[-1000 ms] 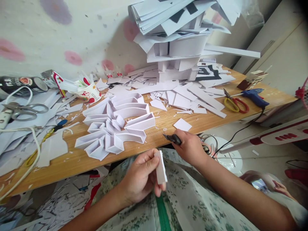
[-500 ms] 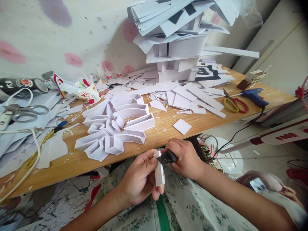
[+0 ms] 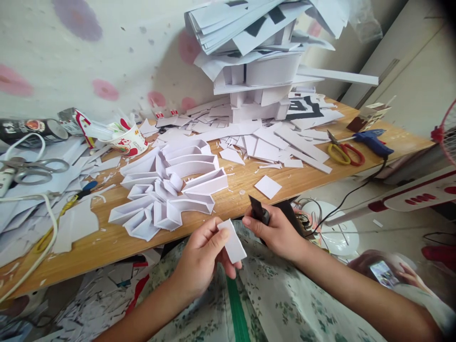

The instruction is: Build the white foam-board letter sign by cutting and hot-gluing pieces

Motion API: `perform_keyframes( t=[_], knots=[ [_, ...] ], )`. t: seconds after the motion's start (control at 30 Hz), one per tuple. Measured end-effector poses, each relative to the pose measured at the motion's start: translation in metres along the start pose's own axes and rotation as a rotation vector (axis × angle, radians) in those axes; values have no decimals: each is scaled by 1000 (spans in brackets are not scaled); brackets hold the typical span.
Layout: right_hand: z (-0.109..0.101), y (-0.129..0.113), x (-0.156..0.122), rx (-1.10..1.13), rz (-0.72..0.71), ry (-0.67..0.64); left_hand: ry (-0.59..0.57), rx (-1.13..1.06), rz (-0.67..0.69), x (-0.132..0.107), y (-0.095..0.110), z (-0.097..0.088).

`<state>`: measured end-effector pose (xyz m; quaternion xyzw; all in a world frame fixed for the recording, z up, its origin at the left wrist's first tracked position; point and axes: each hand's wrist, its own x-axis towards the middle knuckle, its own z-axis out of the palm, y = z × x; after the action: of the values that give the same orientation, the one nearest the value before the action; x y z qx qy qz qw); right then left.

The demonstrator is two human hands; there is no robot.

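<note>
One small white piece is loose.
Lower middle: the left hand pinches it, the right hand grips a knife. Left of centre, the white walled shape looks mostly made.

A white board piece covers part of the left hand's fingers, while the right hand's grip conceals most of a utility knife's handle. Both forearms run out of frame below. Overhead, the top edge crops a stack of white sheets; at left, a black can is cut off, its small print unreadable. A pink fan guard leaves frame at right, above a phone whose screen is too small to decipher.
</note>
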<state>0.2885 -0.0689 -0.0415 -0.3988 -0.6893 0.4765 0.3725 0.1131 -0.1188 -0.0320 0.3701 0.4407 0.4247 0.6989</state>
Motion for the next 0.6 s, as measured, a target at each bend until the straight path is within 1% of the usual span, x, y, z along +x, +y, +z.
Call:
perform_keyframes(
  t=[0.07,0.1,0.17,0.23,0.27,0.33,0.37,0.4,0.47,0.53,0.6],
  knots=[
    [2,-9,0,276,78,-117,53,100,22,2,-1,-1],
    [3,-12,0,365,101,-177,63,142,26,2,-1,-2],
    [5,-17,-1,474,130,-260,72,236,55,2,2,-4],
    [5,-17,-2,515,164,-292,44,406,142,-2,10,-7],
    [4,-16,-2,526,188,-276,21,518,209,-5,17,-8],
    [0,-11,0,538,227,-206,2,752,387,-11,33,-14],
    [-3,-8,1,539,232,-156,33,844,488,-13,42,-17],
    [-6,-6,3,535,229,-95,96,911,581,-14,50,-21],
    [-10,-1,9,510,223,17,253,978,715,-12,62,-29],
    [-10,3,14,480,240,79,352,991,767,-4,69,-35],
    [-7,7,19,460,259,70,382,987,777,7,72,-39]
  ],
)
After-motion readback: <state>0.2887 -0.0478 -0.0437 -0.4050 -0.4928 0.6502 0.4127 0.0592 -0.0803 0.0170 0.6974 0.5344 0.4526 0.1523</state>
